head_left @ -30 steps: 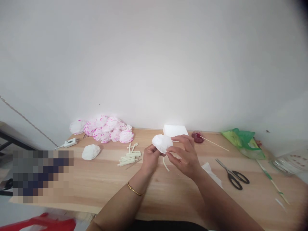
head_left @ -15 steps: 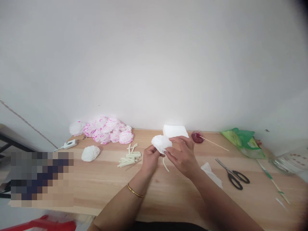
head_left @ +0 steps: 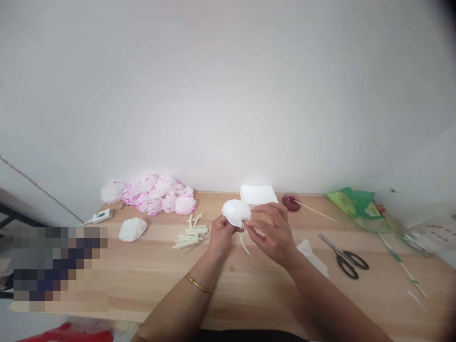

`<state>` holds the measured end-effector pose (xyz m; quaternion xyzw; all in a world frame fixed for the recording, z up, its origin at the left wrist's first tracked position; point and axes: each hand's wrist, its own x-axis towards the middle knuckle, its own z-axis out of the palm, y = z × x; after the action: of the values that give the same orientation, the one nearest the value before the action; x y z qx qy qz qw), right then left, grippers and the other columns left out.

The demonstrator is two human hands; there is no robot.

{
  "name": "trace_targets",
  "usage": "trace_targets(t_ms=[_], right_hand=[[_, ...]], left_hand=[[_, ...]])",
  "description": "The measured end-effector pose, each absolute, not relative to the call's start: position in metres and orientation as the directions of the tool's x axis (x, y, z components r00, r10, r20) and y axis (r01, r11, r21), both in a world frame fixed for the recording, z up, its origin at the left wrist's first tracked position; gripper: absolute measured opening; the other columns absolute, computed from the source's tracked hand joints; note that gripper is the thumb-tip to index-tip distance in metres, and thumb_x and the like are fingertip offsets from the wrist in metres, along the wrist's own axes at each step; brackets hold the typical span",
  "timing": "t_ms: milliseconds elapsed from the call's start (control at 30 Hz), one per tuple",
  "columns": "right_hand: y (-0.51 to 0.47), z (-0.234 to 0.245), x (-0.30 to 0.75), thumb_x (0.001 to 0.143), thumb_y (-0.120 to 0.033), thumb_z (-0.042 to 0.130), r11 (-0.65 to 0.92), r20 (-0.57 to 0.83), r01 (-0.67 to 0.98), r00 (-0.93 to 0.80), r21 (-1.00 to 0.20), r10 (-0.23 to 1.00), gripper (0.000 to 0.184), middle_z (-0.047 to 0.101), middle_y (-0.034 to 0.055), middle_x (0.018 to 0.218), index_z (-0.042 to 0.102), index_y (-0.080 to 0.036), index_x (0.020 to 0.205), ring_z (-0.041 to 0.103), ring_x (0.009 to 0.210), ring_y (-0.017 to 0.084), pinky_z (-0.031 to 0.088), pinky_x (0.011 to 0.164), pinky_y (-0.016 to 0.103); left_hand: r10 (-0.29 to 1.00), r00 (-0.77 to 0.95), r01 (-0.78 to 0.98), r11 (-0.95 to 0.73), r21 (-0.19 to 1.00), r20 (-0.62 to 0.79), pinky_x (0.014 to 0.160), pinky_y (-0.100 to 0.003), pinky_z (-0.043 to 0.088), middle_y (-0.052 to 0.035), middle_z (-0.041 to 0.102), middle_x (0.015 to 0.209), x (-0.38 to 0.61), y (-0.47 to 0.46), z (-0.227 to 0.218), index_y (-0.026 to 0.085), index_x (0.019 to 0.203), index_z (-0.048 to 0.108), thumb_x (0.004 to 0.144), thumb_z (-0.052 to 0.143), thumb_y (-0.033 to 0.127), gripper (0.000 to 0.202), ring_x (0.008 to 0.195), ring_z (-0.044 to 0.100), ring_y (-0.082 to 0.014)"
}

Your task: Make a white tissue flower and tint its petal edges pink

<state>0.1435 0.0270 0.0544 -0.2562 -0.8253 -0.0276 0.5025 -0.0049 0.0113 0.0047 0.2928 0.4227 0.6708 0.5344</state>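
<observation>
My left hand (head_left: 221,233) is closed around the underside of a white tissue-paper flower (head_left: 236,212), holding it above the table. At the flower's right edge is my right hand (head_left: 271,232), its thumb and a fingertip at the lower petal edge while the index finger arches above. Below the hands a pale, thin stick (head_left: 244,244) shows; whether it joins the flower is hidden. To the left lie several pale short sticks (head_left: 190,236) in a loose pile and a second white paper flower (head_left: 133,229).
Pink-edged paper flowers (head_left: 156,194) are heaped by the wall. A white paper stack (head_left: 258,194), a dish of dark red liquid (head_left: 291,202) with a skewer, a green plastic bag (head_left: 358,206), black-handled scissors (head_left: 345,259), a loose white sheet (head_left: 312,259) and a white plug (head_left: 102,215) lie around.
The flower has tipped slightly between my hands and now shows a smoother, rounder top. My right index finger has come away from its edge a little. The view has shifted slightly.
</observation>
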Motion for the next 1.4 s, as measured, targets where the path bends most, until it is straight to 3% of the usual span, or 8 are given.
trace_targets(t_ms=[367, 467, 600, 767, 900, 1100, 1300, 1400], right_hand=[[0.0274, 0.0454, 0.1346, 0.078, -0.013, 0.067, 0.855, 0.801, 0.502, -0.457, -0.128, 0.388, 0.013, 0.057, 0.0055, 0.112, 0.063, -0.025, 0.082, 0.045, 0.106, 0.026, 0.042, 0.088, 0.046], [0.0269, 0.0444, 0.1361, 0.077, -0.013, 0.067, 0.876, 0.784, 0.467, -0.495, -0.123, 0.374, 0.013, 0.058, 0.0053, 0.11, 0.063, -0.024, 0.083, 0.045, 0.105, 0.026, 0.041, 0.088, 0.046], [0.0271, 0.0481, 0.1394, 0.075, -0.014, 0.069, 0.893, 0.818, 0.402, -0.431, -0.203, 0.38, 0.015, 0.057, 0.0055, 0.109, 0.063, -0.024, 0.083, 0.047, 0.105, 0.026, 0.042, 0.089, 0.046], [0.0284, 0.0526, 0.1398, 0.075, -0.016, 0.068, 0.859, 0.855, 0.434, -0.301, -0.272, 0.423, 0.015, 0.055, 0.0072, 0.106, 0.063, -0.023, 0.088, 0.05, 0.102, 0.026, 0.042, 0.09, 0.048], [0.0283, 0.0505, 0.1379, 0.076, -0.014, 0.067, 0.84, 0.825, 0.463, -0.329, -0.283, 0.459, 0.012, 0.055, 0.0076, 0.107, 0.063, -0.022, 0.084, 0.048, 0.103, 0.026, 0.042, 0.09, 0.047], [0.0281, 0.048, 0.1416, 0.075, -0.01, 0.066, 0.88, 0.815, 0.42, -0.415, -0.222, 0.404, 0.015, 0.055, 0.0059, 0.11, 0.064, -0.024, 0.082, 0.045, 0.105, 0.027, 0.042, 0.089, 0.047], [0.0284, 0.0525, 0.1395, 0.075, -0.02, 0.067, 0.833, 0.794, 0.43, -0.336, -0.349, 0.506, 0.011, 0.054, 0.0082, 0.109, 0.062, -0.021, 0.085, 0.047, 0.103, 0.027, 0.039, 0.091, 0.05], [0.0274, 0.0542, 0.1363, 0.076, -0.016, 0.065, 0.821, 0.797, 0.447, -0.315, -0.354, 0.515, 0.006, 0.055, 0.0075, 0.106, 0.062, -0.021, 0.079, 0.048, 0.101, 0.026, 0.04, 0.089, 0.048]], left_hand=[[0.961, -0.27, -0.292, -0.136, 0.947, 0.055, 0.062, -0.024, 0.048, -0.0011, 0.069, 0.067, -0.0055, 0.0063, 0.0134, 0.014, 0.076, 0.071, 0.066, 0.065, 0.017, 0.012, 0.061, 0.058, -0.0129], [0.95, -0.301, -0.264, -0.173, 0.949, 0.089, 0.069, -0.026, 0.048, -0.001, 0.07, 0.069, -0.0072, 0.0077, 0.0115, 0.014, 0.077, 0.072, 0.066, 0.065, 0.015, 0.014, 0.066, 0.06, -0.0143], [0.943, -0.31, -0.243, -0.202, 0.949, 0.121, 0.079, -0.029, 0.048, -0.0027, 0.072, 0.08, -0.0087, 0.0081, 0.0132, 0.015, 0.084, 0.073, 0.067, 0.067, 0.018, 0.019, 0.077, 0.063, -0.0172], [0.934, -0.309, -0.153, -0.236, 0.96, 0.18, 0.078, -0.029, 0.047, -0.0033, 0.073, 0.083, -0.0083, 0.0047, 0.015, 0.015, 0.083, 0.073, 0.069, 0.068, 0.022, 0.016, 0.079, 0.063, -0.0179], [0.924, -0.33, -0.058, -0.223, 0.973, 0.192, 0.073, -0.026, 0.046, -0.0019, 0.072, 0.08, -0.0072, 0.002, 0.0146, 0.015, 0.081, 0.072, 0.07, 0.067, 0.022, 0.014, 0.075, 0.062, -0.0167], [0.928, -0.318, -0.033, -0.215, 0.976, 0.194, 0.073, -0.026, 0.046, -0.0023, 0.071, 0.081, -0.0073, 0.0023, 0.0151, 0.015, 0.081, 0.072, 0.071, 0.064, 0.021, 0.014, 0.076, 0.061, -0.0173], [0.925, -0.31, 0.023, -0.224, 0.974, 0.22, 0.074, -0.026, 0.046, -0.0022, 0.07, 0.081, -0.0068, 0.0013, 0.0148, 0.015, 0.082, 0.071, 0.073, 0.062, 0.02, 0.014, 0.078, 0.061, -0.0176], [0.918, -0.288, 0.093, -0.258, 0.962, 0.274, 0.073, -0.025, 0.045, -0.001, 0.068, 0.076, -0.007, 0.0009, 0.0122, 0.015, 0.079, 0.07, 0.074, 0.06, 0.019, 0.012, 0.076, 0.059, -0.0165]])
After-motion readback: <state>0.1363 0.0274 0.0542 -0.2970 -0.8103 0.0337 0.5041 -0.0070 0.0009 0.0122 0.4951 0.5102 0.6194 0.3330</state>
